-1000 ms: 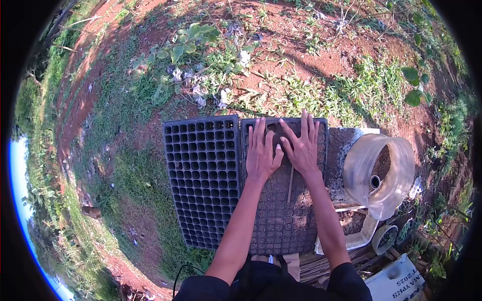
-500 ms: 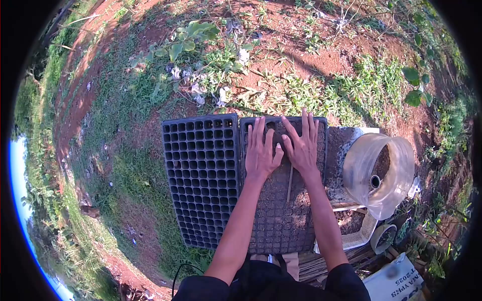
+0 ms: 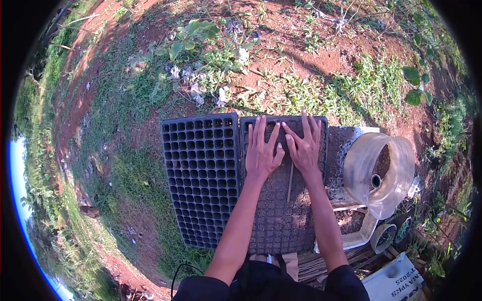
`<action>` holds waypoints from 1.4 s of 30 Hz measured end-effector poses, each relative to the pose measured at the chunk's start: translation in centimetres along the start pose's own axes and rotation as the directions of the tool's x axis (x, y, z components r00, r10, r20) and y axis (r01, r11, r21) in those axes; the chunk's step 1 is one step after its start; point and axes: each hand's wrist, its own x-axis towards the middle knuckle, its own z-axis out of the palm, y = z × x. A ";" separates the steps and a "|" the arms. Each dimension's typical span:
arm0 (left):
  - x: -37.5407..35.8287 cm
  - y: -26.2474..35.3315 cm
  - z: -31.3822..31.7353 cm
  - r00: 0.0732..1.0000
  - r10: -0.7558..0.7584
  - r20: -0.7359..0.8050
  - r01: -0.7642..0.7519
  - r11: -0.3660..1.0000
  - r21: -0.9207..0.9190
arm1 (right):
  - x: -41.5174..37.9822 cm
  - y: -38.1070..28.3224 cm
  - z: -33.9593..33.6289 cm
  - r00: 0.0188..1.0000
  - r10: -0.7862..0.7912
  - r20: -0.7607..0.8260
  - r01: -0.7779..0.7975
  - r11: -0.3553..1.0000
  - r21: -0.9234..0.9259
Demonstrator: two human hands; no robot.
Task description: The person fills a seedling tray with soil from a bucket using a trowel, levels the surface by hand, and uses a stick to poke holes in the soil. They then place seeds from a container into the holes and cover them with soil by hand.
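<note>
A black seedling tray [image 3: 281, 220] filled with dark soil lies in front of me. On its far part rests my left hand [image 3: 260, 153], fingers spread and pointing away from me. Beside it my right hand [image 3: 305, 150] also lies on the soil with fingers stretched out. Both sets of fingertips are near the tray's far rim, and neither hand holds anything. A thin stick [image 3: 290, 183] lies lengthwise on the soil between my wrists. Close on the left is a second seedling tray [image 3: 203, 175], whose cells hold no soil.
To the right stand a rolled clear plastic sheet [image 3: 357, 168] shaped like a ring, and a white crate [image 3: 364, 233] with soil. A small pot [image 3: 384, 237] and a printed white sack [image 3: 394, 281] are nearer me. Grass and weeds [image 3: 135, 170] surround the trays.
My left index finger has straightened out toward the far rim. The right index finger has also extended forward, and the right hand has shifted slightly right. The trays stay in place.
</note>
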 end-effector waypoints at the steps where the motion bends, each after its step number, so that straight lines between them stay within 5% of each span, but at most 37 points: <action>1: 0.0 -0.1 0.1 1.000 0.000 0.001 0.000 1.000 -0.001 | 0.0 -0.1 0.0 1.000 -0.003 0.010 0.003 1.000 -0.008; 18: 0.0 0.0 -0.1 1.000 0.008 0.017 -0.008 1.000 0.013 | -1.8 -1.1 -2.8 0.994 -0.020 -0.104 0.038 0.984 0.174; 21: -0.2 -0.3 0.2 1.000 0.016 -0.021 -0.017 1.000 -0.020 | -5.6 -2.9 -6.6 0.979 0.095 -0.181 -0.061 0.981 0.186; 23: -0.2 -0.5 0.3 0.998 0.022 -0.062 -0.026 0.997 -0.072 | -9.0 -4.1 -8.2 0.935 0.296 -0.197 -0.213 0.909 0.358; 26: -0.6 -0.8 0.2 0.996 0.032 -0.083 -0.045 0.987 -0.156 | -14.8 -5.1 -10.1 0.865 0.488 -0.114 -0.397 0.806 0.440; 28: -1.2 0.6 -1.3 0.985 0.073 -0.158 -0.094 0.987 -0.129 | -18.7 -5.1 -11.2 0.679 0.669 0.302 -0.714 0.507 0.483; 30: -3.0 1.9 -2.8 0.984 -0.081 -0.157 0.010 0.912 -0.410 | -21.2 -5.1 -12.7 0.740 0.657 0.148 -0.642 0.622 0.448; 32: -5.9 2.7 -4.2 0.976 -0.042 -0.215 -0.041 0.930 -0.365 | -22.8 -4.5 -13.8 0.770 0.608 -0.195 -0.518 0.774 0.365; 34: -9.0 3.9 -6.3 0.912 -0.397 0.108 0.342 0.585 -0.735 | -21.1 -4.3 -17.2 0.680 0.555 -0.478 -0.514 0.827 0.229; 38: -14.5 4.4 -7.9 0.805 -0.535 0.257 0.518 0.421 -0.745 | -15.5 -0.1 -22.1 0.682 0.445 -0.581 -0.493 0.866 0.084; 40: -17.0 3.6 -6.1 0.841 -0.504 0.196 0.424 0.388 -0.818 | -11.8 1.7 -23.5 0.731 0.667 -0.144 -0.535 0.691 0.486; 42: -19.1 2.9 -5.7 0.839 -0.466 0.282 0.475 0.372 -0.798 | -9.4 4.3 -23.1 0.679 0.694 0.240 -0.701 0.516 0.492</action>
